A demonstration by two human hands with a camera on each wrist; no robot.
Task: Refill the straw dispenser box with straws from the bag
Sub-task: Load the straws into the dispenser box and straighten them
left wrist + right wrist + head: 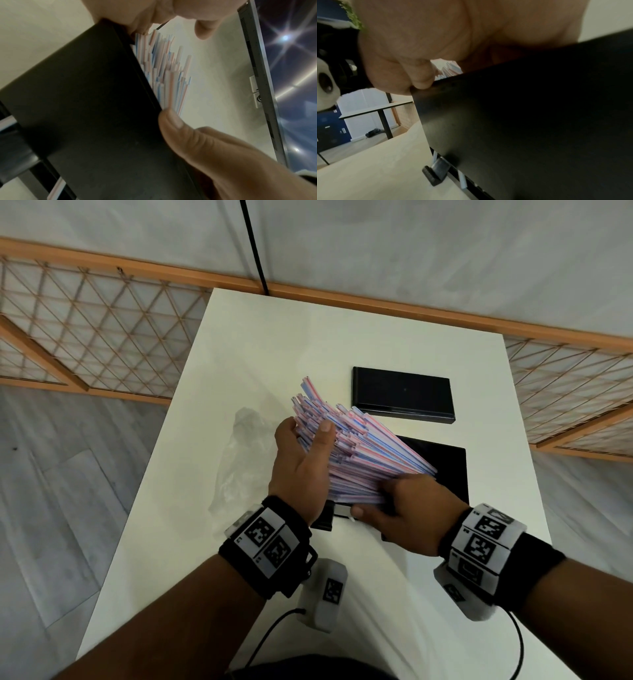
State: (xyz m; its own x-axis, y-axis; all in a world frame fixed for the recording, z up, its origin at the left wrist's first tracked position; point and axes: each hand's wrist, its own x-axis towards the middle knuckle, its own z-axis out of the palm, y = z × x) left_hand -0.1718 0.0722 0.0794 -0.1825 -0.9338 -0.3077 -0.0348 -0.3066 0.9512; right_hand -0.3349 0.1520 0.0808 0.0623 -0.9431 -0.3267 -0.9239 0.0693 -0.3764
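Observation:
A thick bundle of pink, blue and white striped straws (346, 450) slants over the open black dispenser box (445, 470), its far end raised to the left. My left hand (305, 436) grips the bundle's raised part, thumb on top and fingers beneath. My right hand (394, 501) holds the low near ends at the box's front rim. The left wrist view shows the straws (164, 70) beside the box wall (85, 108). In the right wrist view the box (530, 121) fills the frame, with a straw (462, 181) in its bottom slot. The crumpled clear bag (239, 460) lies left of my hands.
The box's black lid (402, 395) lies flat behind the box on the white table (274, 337). A wooden lattice railing (102, 330) runs behind the table. Cables hang from both wrist cameras near the table's front edge.

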